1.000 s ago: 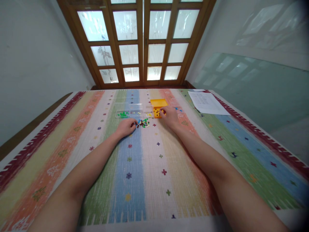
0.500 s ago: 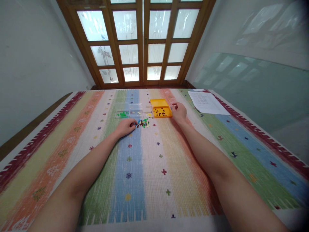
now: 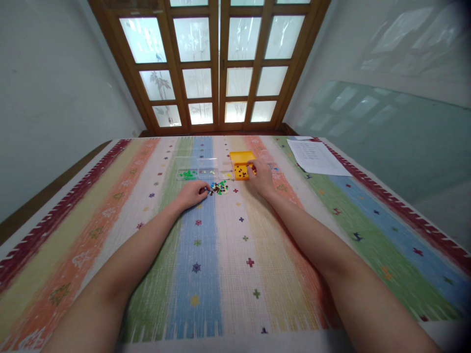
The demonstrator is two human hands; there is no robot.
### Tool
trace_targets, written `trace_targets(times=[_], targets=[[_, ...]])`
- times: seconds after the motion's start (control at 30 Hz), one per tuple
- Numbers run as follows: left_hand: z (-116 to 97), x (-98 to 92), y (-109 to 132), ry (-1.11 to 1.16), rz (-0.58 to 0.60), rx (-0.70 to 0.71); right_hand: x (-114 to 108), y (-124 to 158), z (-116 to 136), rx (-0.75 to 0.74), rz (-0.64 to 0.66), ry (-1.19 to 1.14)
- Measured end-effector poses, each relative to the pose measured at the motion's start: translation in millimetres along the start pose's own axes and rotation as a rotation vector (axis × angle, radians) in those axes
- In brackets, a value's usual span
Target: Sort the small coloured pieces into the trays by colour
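Left hand resting on striped surface, fingers curled, tips touching left edge of bead pile; whether bead pinched, cannot tell. Right hand over right side of orange tray, fingers bent; grip unclear. Clear box just left of tray. Paper sheet far right.

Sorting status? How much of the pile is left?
Partly done: green pieces sit in the clear box and dark pieces in the orange tray. In hand: the left hand touches the mixed pile, and the right hand is at the tray's near edge. Whether either pinches a piece is too small to tell. Left: that small pile on the cloth.
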State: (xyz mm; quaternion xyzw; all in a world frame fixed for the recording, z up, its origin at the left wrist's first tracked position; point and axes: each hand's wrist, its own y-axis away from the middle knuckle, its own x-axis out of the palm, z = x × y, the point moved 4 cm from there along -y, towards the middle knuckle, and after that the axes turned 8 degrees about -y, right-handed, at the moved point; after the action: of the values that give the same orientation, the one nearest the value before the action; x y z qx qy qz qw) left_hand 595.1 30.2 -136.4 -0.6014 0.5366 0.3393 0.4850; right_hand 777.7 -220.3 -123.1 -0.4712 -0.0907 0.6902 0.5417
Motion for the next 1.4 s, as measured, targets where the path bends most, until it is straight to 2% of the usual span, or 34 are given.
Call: trace_targets(times=[0.17, 0.4, 0.57, 0.9, 1.17, 1.3, 1.4], targets=[[-6, -1.9, -2, 0.083, -0.064, -0.028, 5, 7, 28, -0.152, 0.124, -0.076], [-22, -1.1, -5, 0.433, -0.098, -0.175, 18, 29, 80, -0.529, 0.269, -0.034], [-28, 5.3, -6, 0.527, -0.098, -0.193, 20, 36, 97, -0.693, 0.33, 0.001], [-35, 10.3, -6, 0.564, -0.073, -0.168, 25, 41, 97, -0.726, 0.377, -0.036], [-36, 11.6, -5, 0.572, -0.046, -0.208, 28, 41, 95, -0.613, 0.494, -0.041], [-35, 13.0, -6, 0.561, -0.058, -0.205, 30, 40, 91, -0.604, 0.484, -0.041], [-31, 13.3, -6, 0.513, -0.088, -0.203, 26, 32, 77, -0.519, 0.402, -0.049]])
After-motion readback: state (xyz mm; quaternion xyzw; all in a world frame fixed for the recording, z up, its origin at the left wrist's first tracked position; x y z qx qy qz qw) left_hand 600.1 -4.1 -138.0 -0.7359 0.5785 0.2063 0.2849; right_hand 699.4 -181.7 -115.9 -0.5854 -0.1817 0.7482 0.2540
